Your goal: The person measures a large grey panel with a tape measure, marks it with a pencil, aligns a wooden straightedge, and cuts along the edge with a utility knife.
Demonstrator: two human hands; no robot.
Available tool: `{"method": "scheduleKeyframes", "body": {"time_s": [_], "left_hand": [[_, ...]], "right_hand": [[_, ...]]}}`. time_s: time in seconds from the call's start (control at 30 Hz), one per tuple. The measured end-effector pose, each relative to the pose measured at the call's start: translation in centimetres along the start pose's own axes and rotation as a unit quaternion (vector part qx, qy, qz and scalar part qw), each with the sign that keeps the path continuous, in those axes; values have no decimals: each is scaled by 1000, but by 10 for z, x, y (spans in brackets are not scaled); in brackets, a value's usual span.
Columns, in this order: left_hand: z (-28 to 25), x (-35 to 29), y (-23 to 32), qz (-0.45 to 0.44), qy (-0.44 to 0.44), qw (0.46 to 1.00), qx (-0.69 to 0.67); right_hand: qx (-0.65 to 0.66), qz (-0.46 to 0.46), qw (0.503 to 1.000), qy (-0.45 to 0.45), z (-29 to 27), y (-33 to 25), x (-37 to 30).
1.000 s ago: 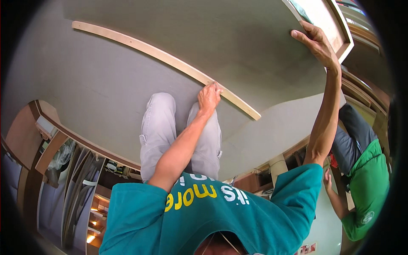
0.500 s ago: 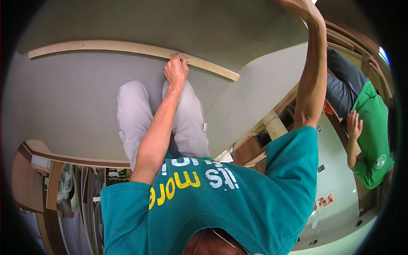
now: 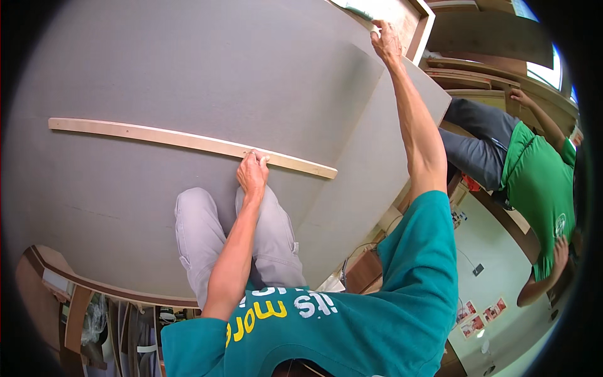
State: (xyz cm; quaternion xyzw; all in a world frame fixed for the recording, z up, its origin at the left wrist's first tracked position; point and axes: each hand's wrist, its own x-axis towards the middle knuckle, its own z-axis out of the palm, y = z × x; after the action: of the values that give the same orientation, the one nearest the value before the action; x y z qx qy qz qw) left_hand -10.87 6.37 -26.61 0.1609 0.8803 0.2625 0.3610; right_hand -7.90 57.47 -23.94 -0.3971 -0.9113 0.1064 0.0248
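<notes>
A long, narrow, pale wooden strip [image 3: 157, 134] lies across the large grey board [image 3: 113, 176]. My left hand [image 3: 252, 174] is closed at the strip's near edge, right of its middle, thumb and fingers pinching it. My right arm stretches far to the upper right. At the board's far edge, my right hand [image 3: 386, 43] has its fingers curled at the end of a small green and white object [image 3: 359, 10]. The top of the picture cuts that object off, so its kind is unclear.
A wood-framed tray or panel [image 3: 422, 31] borders the board at the far right. Beyond it a person in a green shirt [image 3: 537, 182] stands by stacked boards [image 3: 465, 78]. Shelving with upright panels [image 3: 125, 333] runs below the board's near left edge.
My right hand has come further into view, now at the green and white object. The view has tilted, so the strip appears lower. My left hand stays on the strip.
</notes>
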Motion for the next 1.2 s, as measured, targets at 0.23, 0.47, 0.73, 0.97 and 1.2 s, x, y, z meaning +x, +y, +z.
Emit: {"method": "scheduleKeyframes", "body": {"time_s": [0.23, 0.47, 0.73, 0.97, 1.2], "left_hand": [[4, 5, -2, 45, 22, 999, 10], [-11, 6, 6, 6, -9, 1000, -1], [-6, 0, -1, -2, 12, 1000, 1], [0, -3, -5, 23, 39, 999, 1], [1, -3, 1, -4, 7, 1000, 15]], "right_hand": [[-136, -29, 989, 47, 7, -1, 38], [-100, -3, 995, -17, 17, 13, 38], [74, -146, 978, -132, 11, -70, -158], [102, -58, 920, -374, 16, -134, -338], [65, -103, 923, -366, 26, -130, -347]]}}
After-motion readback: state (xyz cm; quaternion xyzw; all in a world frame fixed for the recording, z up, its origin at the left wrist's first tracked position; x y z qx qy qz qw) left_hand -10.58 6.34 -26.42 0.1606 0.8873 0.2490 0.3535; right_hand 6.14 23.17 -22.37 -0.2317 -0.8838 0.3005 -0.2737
